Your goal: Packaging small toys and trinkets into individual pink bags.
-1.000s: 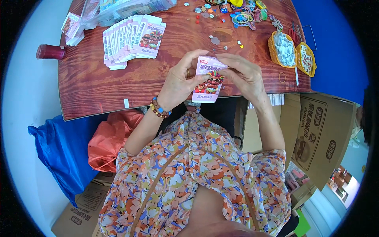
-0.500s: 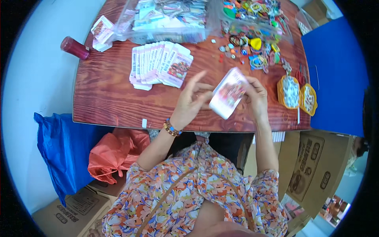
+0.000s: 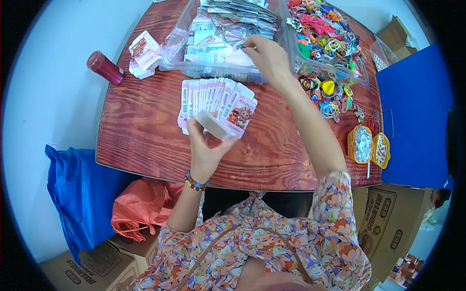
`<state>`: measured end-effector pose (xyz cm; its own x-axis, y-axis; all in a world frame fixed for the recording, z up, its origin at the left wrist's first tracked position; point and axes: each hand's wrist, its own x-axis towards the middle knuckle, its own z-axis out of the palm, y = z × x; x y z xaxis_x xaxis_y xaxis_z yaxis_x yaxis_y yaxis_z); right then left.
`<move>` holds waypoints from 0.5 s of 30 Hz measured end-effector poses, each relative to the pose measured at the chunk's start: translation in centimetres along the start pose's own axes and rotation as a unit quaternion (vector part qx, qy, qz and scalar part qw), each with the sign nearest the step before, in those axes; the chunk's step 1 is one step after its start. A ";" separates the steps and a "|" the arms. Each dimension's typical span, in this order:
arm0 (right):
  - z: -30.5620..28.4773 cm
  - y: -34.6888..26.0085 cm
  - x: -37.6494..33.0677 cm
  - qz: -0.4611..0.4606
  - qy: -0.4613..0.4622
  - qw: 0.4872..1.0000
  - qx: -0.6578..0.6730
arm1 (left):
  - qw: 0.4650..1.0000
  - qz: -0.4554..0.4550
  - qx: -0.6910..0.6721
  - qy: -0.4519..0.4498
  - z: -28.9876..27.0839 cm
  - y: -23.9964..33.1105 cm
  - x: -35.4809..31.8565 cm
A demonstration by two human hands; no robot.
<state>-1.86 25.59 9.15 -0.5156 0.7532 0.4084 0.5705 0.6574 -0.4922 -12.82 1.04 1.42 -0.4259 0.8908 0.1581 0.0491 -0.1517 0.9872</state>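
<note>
My left hand (image 3: 206,156) holds a small paper box (image 3: 213,125) by its sides, just above the table, its pale open end facing up. Behind it, several flat pink and white boxes (image 3: 201,97) lie fanned out, the rightmost with a picture on its front. My right hand (image 3: 270,59) reaches over a clear plastic bin (image 3: 175,69) full of thin flat packets (image 3: 247,22). Its fingers are pinched together at the packets; what lies between the fingertips is too small to make out.
A second clear bin holds colourful bands and trinkets (image 3: 323,26), with more trinkets (image 3: 327,99) spilled before it. At left stand a red jar (image 3: 105,68), tilted in view, and more picture boxes (image 3: 144,54). A yellow basket (image 3: 360,144) sits near a blue panel (image 3: 412,116) at right.
My right hand has let go of the paper box and moved forward to the packets in the bin. My left hand now holds the box, nearer the fanned boxes. The view has shifted.
</note>
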 end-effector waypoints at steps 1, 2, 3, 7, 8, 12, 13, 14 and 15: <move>1.7 1.7 1.5 0.006 0.001 1.000 -0.004 | 1.000 -0.002 -0.003 -0.007 0.1 -0.2 0.1; 3.7 3.2 2.5 0.023 -0.052 0.994 -0.095 | 0.999 0.011 0.045 -0.009 0.3 -0.3 -0.2; 4.6 3.5 3.5 0.037 -0.106 0.977 -0.183 | 0.995 0.024 0.093 -0.007 0.5 -0.1 -0.5; 4.6 5.0 4.7 0.063 -0.181 0.966 -0.174 | 0.993 0.006 0.121 -0.002 -0.3 0.4 -1.1; 3.4 5.3 4.9 0.101 -0.181 0.970 -0.128 | 0.993 0.002 0.119 0.001 -0.3 0.1 -1.2; -1.0 6.8 3.7 0.121 -0.131 0.981 0.070 | 0.992 0.001 0.122 -0.003 0.6 -0.1 -0.3; -1.9 7.7 2.9 0.106 -0.081 0.979 0.152 | 0.989 0.008 0.143 -0.021 1.3 0.3 0.2; -3.6 6.9 2.0 0.090 -0.065 0.973 0.203 | 0.984 0.023 0.174 -0.028 1.9 0.8 0.7; -5.4 4.6 0.8 0.071 -0.055 0.962 0.257 | 0.980 0.050 0.192 -0.031 2.0 0.2 1.1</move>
<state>3.81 29.28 11.37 -0.5365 0.8093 0.2392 0.2634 0.4298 -0.8636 -11.49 2.88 1.86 -0.3469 0.9058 0.2433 0.4281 -0.0778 0.9004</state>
